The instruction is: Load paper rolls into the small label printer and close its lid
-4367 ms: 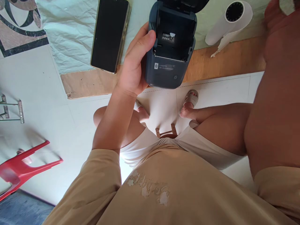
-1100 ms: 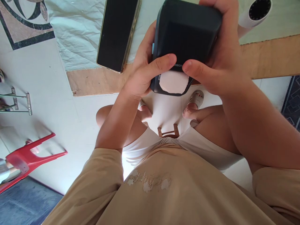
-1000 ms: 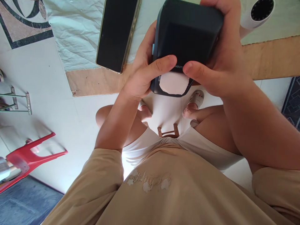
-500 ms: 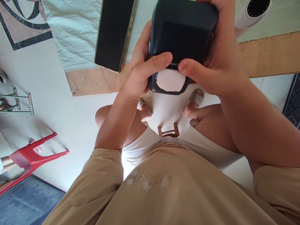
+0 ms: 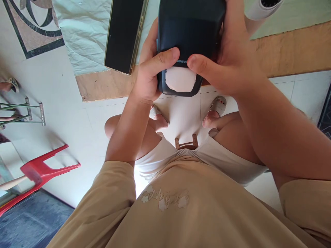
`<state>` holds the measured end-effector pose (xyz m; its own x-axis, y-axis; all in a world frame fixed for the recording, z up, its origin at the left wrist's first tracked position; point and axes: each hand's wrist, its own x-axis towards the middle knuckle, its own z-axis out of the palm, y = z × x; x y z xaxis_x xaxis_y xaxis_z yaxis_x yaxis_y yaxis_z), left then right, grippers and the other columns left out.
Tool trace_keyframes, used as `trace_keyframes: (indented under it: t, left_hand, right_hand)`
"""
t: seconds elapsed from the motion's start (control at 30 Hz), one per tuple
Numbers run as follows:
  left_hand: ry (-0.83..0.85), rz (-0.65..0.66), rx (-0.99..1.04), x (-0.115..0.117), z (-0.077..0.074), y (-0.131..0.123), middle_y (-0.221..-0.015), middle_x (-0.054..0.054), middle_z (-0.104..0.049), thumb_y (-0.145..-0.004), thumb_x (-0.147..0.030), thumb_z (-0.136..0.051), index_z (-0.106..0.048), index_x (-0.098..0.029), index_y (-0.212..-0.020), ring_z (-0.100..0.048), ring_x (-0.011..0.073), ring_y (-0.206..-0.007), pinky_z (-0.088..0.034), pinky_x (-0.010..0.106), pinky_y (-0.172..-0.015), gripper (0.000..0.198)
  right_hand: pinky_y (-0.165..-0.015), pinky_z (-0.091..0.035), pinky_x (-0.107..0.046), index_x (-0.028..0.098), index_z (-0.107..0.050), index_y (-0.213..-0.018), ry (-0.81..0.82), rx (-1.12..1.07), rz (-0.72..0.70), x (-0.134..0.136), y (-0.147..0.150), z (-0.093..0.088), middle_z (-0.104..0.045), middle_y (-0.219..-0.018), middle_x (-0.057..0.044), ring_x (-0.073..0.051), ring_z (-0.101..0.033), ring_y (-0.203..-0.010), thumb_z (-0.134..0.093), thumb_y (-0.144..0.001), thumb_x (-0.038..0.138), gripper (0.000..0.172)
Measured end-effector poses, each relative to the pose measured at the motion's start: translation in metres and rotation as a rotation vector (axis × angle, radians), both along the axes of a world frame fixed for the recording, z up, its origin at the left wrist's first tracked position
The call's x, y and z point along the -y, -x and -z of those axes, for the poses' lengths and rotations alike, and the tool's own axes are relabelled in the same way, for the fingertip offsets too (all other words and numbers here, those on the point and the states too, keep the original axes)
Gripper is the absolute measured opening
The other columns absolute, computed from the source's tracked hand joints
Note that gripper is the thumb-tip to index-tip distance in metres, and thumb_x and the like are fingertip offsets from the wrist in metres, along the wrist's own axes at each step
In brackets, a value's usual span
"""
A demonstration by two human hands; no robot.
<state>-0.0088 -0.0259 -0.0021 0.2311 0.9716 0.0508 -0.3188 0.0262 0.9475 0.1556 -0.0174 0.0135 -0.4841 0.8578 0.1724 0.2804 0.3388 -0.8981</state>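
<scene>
A dark, rounded label printer (image 5: 191, 34) with "NIIMBOT"-like lettering is held between my two hands over the table's front edge. A whitish, uneven patch (image 5: 181, 79) shows on its near end, below the lettering. My left hand (image 5: 155, 65) grips its left side, thumb lying on the top face. Along the right side my right hand (image 5: 227, 65) is wrapped, its thumb pressing near the lettering. Fingers underneath are hidden, and the printer's far end is cut off by the frame. A smartphone (image 5: 124, 34) with a dark screen lies left of my left hand.
Pale green cloth (image 5: 80, 38) covers the table, with a bare wooden edge (image 5: 103, 86) at the front. A white cylindrical object (image 5: 256, 12) with a dark top stands at the right. A red plastic chair (image 5: 38, 172) and a metal-legged stool (image 5: 28, 112) are on the floor at left.
The printer and both hands have shifted slightly left and up in view, still in the same grip. The surroundings have shifted too as the head view moved.
</scene>
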Motion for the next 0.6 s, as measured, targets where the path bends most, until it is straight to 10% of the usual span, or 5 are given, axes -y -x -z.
trace_keyframes:
  t: [0.2, 0.6]
  left_hand:
    - [0.138, 0.06, -0.211, 0.002, -0.008, 0.006, -0.079, 0.002, -0.059, -0.066, -0.058, -0.053, -0.054, -0.03, -0.094, -0.058, 0.0241, -0.101, -0.046, 0.032, -0.074, 0.04]
    - [0.031, 0.005, 0.027, 0.0, -0.001, -0.005, -0.072, 0.0, -0.055, -0.067, -0.028, -0.058, -0.056, -0.026, -0.086, -0.059, 0.0168, -0.074, -0.042, 0.027, -0.06, 0.019]
  right_hand:
    - [-0.081, -0.049, -0.013, 0.025, -0.019, -0.126, 0.005, 0.088, 0.064, -0.001, -0.001, 0.006, -0.044, -0.119, 0.005, 0.001, -0.052, -0.089, -0.046, -0.074, 0.05, 0.064]
    - [-0.094, -0.047, -0.012, 0.022, -0.025, -0.122, -0.065, 0.043, 0.089, -0.003, -0.002, 0.008, -0.042, -0.122, 0.004, -0.001, -0.047, -0.109, -0.049, -0.073, 0.048, 0.061]
